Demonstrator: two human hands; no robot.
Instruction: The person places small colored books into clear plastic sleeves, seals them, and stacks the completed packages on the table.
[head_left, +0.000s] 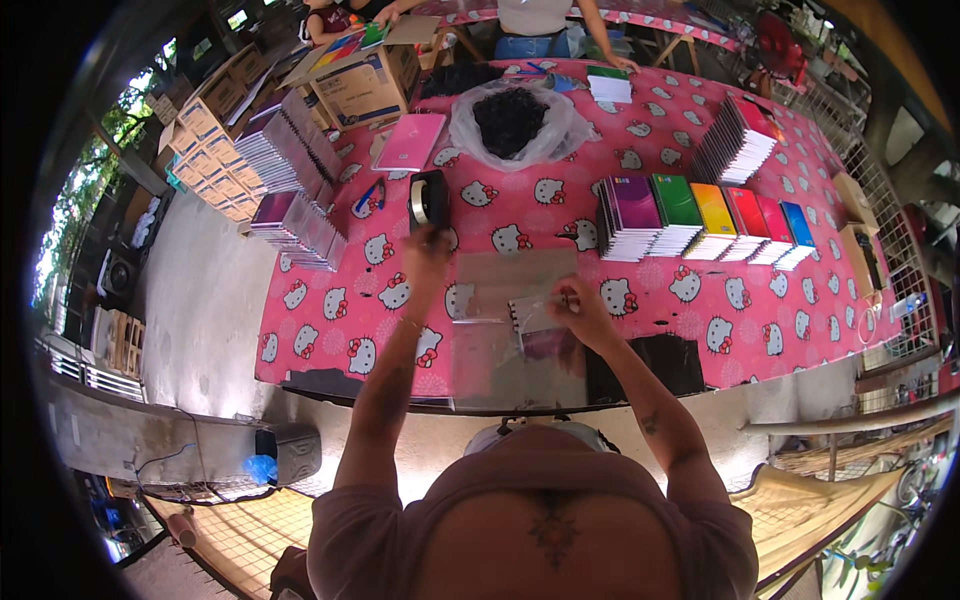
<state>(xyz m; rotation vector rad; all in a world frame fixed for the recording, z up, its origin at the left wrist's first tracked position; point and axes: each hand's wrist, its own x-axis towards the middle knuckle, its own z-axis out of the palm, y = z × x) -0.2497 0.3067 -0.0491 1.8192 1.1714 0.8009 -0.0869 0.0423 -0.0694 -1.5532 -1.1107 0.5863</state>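
Observation:
My left hand (428, 247) is at the near end of a black tape dispenser (431, 188), fingers bent in against it; what they pinch there is hidden. My right hand (583, 307) is closed, with fingertips pinched on clear plastic (556, 301) at the edge of a small spiral notebook (532, 316). The notebook lies in front of me, its pale side and black coil showing, partly covered by the hand. Under and around it are clear plastic sheets (480, 365) at the table's near edge.
The pink patterned table (480, 230) bears a row of colored notebooks (680, 215), a taller notebook stack (735, 145), a bag of black material (510, 120), a pink notebook (412, 142) and a blue pen (371, 195). Cartons (365, 88) stand far left. A person (540, 20) stands opposite.

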